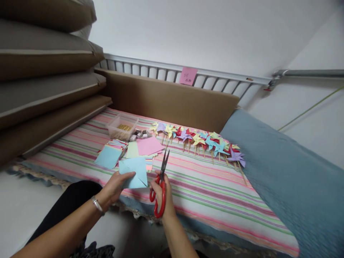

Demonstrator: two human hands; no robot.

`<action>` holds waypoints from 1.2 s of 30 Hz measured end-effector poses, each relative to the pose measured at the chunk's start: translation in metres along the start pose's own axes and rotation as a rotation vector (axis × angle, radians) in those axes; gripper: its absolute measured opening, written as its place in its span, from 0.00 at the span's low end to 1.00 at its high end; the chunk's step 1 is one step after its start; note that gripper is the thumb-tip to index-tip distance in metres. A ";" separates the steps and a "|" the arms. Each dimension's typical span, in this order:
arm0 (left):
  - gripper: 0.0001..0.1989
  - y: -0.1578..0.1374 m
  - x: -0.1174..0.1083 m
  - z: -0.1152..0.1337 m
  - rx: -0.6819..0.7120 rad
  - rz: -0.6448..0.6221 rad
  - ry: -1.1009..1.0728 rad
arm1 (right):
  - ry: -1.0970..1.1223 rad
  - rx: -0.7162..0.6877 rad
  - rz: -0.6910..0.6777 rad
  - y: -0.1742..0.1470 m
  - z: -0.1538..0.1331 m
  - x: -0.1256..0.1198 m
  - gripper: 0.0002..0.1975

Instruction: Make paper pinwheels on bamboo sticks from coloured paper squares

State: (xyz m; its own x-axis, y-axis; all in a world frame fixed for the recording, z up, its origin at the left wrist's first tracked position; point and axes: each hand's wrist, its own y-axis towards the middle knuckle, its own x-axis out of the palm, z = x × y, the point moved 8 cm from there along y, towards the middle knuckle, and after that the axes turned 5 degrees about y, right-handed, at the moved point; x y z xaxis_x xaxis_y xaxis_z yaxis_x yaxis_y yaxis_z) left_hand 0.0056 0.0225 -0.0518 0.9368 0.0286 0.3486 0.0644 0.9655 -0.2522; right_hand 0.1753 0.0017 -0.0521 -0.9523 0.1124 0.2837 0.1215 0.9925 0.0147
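Observation:
My left hand (116,184) pinches a light blue square of paper (136,168) by its left side, thumb on top. A slit shows near the paper's lower right corner. In my right hand (166,193) is a pair of scissors (159,200) with red handles, its dark blades pointing up and away, slightly parted and apart from the paper. Beyond my hands lie a stack of coloured paper (109,157) topped by a blue sheet, and pink sheets (150,145) over pale green ones. Several paper pinwheels (199,139) on wooden sticks lie in a row to the right.
A clear plastic box (118,125) with small sticks stands at the back left, small pale pieces (139,134) beside it. Large stacked cushions (48,64) rise at the left. A brown board (166,95) leans before a radiator (225,77) bearing a pink note (188,75). A striped cloth (215,193) covers the surface.

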 end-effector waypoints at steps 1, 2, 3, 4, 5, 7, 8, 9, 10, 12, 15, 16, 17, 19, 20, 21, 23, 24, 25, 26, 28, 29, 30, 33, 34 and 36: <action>0.20 0.001 -0.004 0.004 0.008 0.015 0.019 | -0.008 0.006 -0.015 0.000 -0.002 -0.001 0.16; 0.20 0.002 -0.009 0.008 0.015 0.030 0.044 | -0.026 0.011 -0.045 -0.001 -0.004 -0.001 0.17; 0.19 0.003 -0.014 0.013 0.023 0.051 0.075 | -0.055 0.017 -0.086 -0.003 -0.007 0.000 0.17; 0.19 0.004 -0.020 0.018 0.031 0.075 0.112 | -0.096 0.029 -0.143 -0.006 -0.010 0.003 0.18; 0.18 0.005 -0.026 0.023 0.038 0.097 0.149 | -0.148 0.048 -0.214 -0.010 -0.012 0.007 0.19; 0.17 0.008 -0.037 0.031 0.047 0.122 0.205 | -0.268 0.115 -0.345 -0.020 -0.010 0.014 0.22; 0.17 0.009 -0.042 0.035 0.049 0.126 0.219 | -0.326 0.155 -0.392 -0.025 -0.007 0.016 0.22; 0.17 0.010 -0.046 0.038 0.050 0.125 0.226 | -0.377 0.189 -0.429 -0.029 -0.003 0.018 0.23; 0.17 0.011 -0.049 0.040 0.050 0.120 0.228 | -0.421 0.213 -0.455 -0.032 0.001 0.019 0.23; 0.17 0.013 -0.054 0.043 0.049 0.115 0.229 | -0.493 0.232 -0.477 -0.036 0.007 0.022 0.22; 0.17 0.014 -0.057 0.046 0.043 0.100 0.229 | -0.563 0.269 -0.496 -0.037 0.015 0.025 0.20; 0.17 0.014 -0.057 0.047 0.039 0.091 0.228 | -0.573 0.289 -0.496 -0.037 0.016 0.025 0.19; 0.18 0.014 -0.056 0.047 0.034 0.083 0.227 | -0.577 0.309 -0.496 -0.037 0.017 0.025 0.19; 0.17 0.014 -0.056 0.048 0.024 0.074 0.229 | -0.574 0.337 -0.502 -0.037 0.016 0.026 0.18; 0.16 0.014 -0.057 0.048 0.019 0.073 0.230 | -0.570 0.343 -0.507 -0.038 0.015 0.027 0.17; 0.16 0.014 -0.057 0.048 0.016 0.071 0.232 | -0.565 0.345 -0.515 -0.038 0.014 0.028 0.16; 0.16 0.014 -0.056 0.048 0.010 0.067 0.232 | -0.560 0.344 -0.526 -0.038 0.013 0.030 0.15; 0.16 0.015 -0.056 0.047 0.008 0.063 0.232 | -0.561 0.343 -0.528 -0.039 0.013 0.031 0.15; 0.15 0.014 -0.055 0.046 0.006 0.060 0.232 | -0.564 0.342 -0.527 -0.039 0.013 0.032 0.14; 0.15 0.014 -0.054 0.045 0.004 0.058 0.232 | -0.569 0.340 -0.525 -0.039 0.013 0.032 0.14; 0.14 0.014 -0.050 0.044 0.000 0.057 0.232 | -0.577 0.330 -0.519 -0.038 0.013 0.032 0.14; 0.13 0.013 -0.048 0.043 0.000 0.056 0.230 | -0.578 0.321 -0.516 -0.038 0.014 0.032 0.14; 0.14 0.013 -0.046 0.043 0.000 0.054 0.225 | -0.579 0.312 -0.510 -0.037 0.014 0.032 0.14; 0.15 0.011 -0.040 0.042 -0.003 0.048 0.200 | -0.575 0.277 -0.489 -0.034 0.013 0.031 0.13; 0.15 0.011 -0.039 0.042 -0.004 0.052 0.194 | -0.572 0.266 -0.484 -0.033 0.012 0.031 0.12; 0.16 0.011 -0.038 0.042 -0.006 0.065 0.190 | -0.568 0.259 -0.482 -0.032 0.012 0.031 0.12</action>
State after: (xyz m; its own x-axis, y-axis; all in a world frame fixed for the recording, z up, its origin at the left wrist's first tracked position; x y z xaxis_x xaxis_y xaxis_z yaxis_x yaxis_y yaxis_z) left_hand -0.0436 0.0428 -0.0298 0.9871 0.0405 0.1550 0.0035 0.9618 -0.2738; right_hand 0.1385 -0.0259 -0.0550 -0.8890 -0.3949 -0.2319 -0.3436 0.9099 -0.2324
